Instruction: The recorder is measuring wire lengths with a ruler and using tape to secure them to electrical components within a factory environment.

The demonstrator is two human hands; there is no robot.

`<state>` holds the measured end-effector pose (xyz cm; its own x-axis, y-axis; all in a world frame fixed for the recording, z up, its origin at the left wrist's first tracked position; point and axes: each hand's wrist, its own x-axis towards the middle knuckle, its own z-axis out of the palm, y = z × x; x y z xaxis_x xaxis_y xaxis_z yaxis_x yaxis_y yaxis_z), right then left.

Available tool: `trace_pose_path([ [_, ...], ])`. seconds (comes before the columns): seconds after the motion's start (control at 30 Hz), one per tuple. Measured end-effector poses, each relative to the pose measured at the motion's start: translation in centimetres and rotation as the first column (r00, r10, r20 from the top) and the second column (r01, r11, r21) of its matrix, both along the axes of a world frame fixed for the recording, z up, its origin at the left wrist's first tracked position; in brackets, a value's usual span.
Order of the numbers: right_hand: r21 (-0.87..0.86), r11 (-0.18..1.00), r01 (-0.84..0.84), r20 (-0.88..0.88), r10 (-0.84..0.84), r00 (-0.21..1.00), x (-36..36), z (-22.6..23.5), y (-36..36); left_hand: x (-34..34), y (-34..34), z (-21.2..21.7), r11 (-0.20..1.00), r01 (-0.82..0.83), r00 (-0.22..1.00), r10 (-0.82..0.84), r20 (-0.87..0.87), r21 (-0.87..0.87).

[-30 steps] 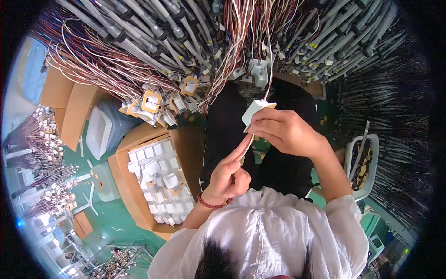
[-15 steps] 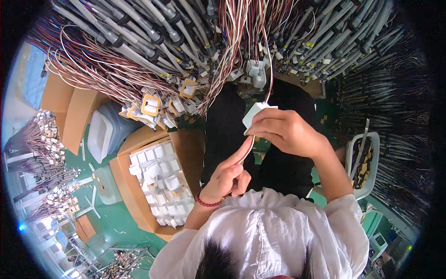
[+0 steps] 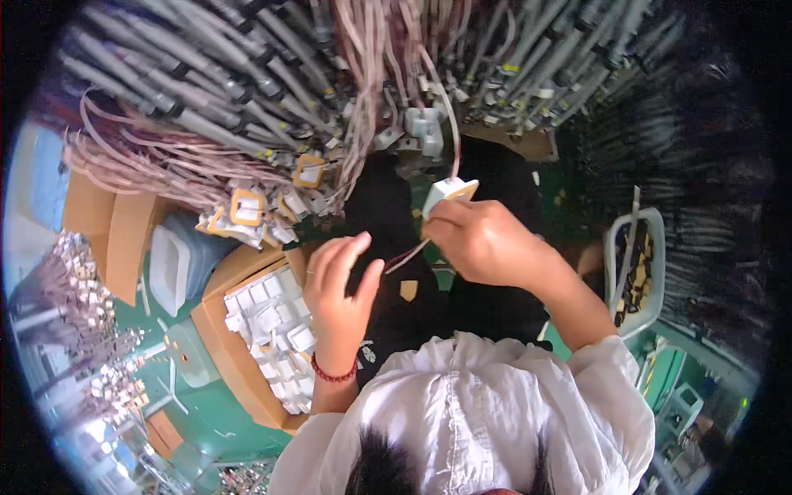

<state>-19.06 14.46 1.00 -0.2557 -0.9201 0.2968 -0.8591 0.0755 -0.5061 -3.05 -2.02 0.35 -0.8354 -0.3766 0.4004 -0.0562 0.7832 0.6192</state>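
My right hand [image 3: 487, 243] pinches a small white plastic housing [image 3: 440, 193] with a tan gasket-like edge on one side. A cable [image 3: 455, 148] enters the housing from the far bundle. From below my fingers a short dark-and-white wire [image 3: 406, 256] sticks out toward the left. My left hand [image 3: 338, 305], with a red bead bracelet at the wrist, is raised with fingers spread and holds nothing. It is apart from the housing, close to the wire's free end. A small tan piece [image 3: 408, 289] lies on my dark-clothed lap between the hands.
An open cardboard box [image 3: 216, 330] of white housings [image 3: 264, 309] stands at left. Tan-edged housings [image 3: 247, 208] hang on wires beyond it. Thick grey cables [image 3: 223, 58] fill the far side. A white bin [image 3: 656, 272] with dark and tan pieces stands at right.
My left hand has pulled back leftward from the wire and its fingers have spread. The housing has turned in my right hand, showing its tan edge. The tan piece on my lap now shows.
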Motion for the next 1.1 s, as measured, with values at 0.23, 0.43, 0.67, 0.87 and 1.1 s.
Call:
trace_pose_path([
  [0.23,-0.009,0.999,0.053,-0.142,-0.054,0.988,2.1,-1.2,0.4,-1.9,4.3,-2.6,0.992,-0.065,0.983,0.046,0.176,0.107],
  [0.43,-0.087,0.970,0.228,-0.141,-0.239,0.961,2.9,-3.1,1.3,-3.2,5.0,-4.2,0.944,0.014,0.966,-0.098,0.241,0.329],
  [0.67,-0.397,0.799,0.451,0.038,-0.476,0.878,0.9,-2.2,8.5,-3.2,7.2,-6.1,0.463,-0.080,0.995,-0.023,0.102,0.883],
  [0.87,-0.028,-0.300,0.954,0.461,-0.851,-0.254,-6.4,-15.6,38.1,-2.7,7.9,-5.5,0.264,-0.009,0.999,-0.045,0.022,0.965],
  [1.1,0.526,-0.235,0.817,-0.318,-0.946,-0.067,-7.0,-29.3,52.9,-4.1,8.4,-6.5,0.083,0.055,0.997,-0.059,-0.050,0.995],
])
